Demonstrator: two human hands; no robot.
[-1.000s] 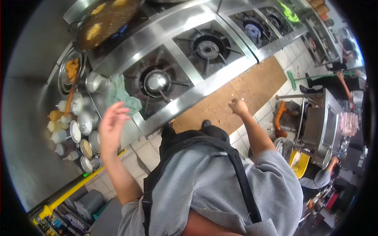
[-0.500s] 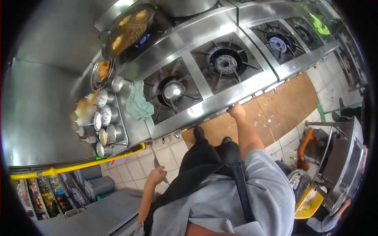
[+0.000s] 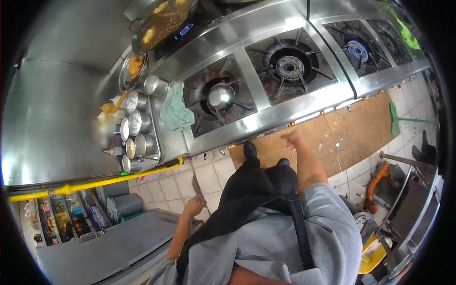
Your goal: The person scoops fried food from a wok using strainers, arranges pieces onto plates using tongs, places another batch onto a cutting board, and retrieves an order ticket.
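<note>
My left hand (image 3: 194,205) hangs low over the tiled floor, fingers closed around a long, thin greyish utensil (image 3: 195,184) whose exact kind I cannot make out. In front of the stove's front edge, my right hand (image 3: 292,139) is held just below the control knobs with nothing in it. Its fingers are loosely apart, and it does not appear to touch the stove (image 3: 304,108). Behind that edge, a front burner (image 3: 290,68) shows no flame. The burner to its left has a shiny metal bowl-like piece (image 3: 221,97) over its middle.
A wide pan (image 3: 166,26) of oil with frying pieces sits over a blue flame. Another burner (image 3: 357,50) is lit at right. A green cloth (image 3: 177,108), several metal containers (image 3: 139,122) and a bowl of fried food (image 3: 135,66) stand left. A yellow pipe (image 3: 114,178) edges the counter.
My right hand has come off the stove's front edge and its fingers have loosened. The camera view has shifted slightly, and my left hand still grips the thin utensil.
</note>
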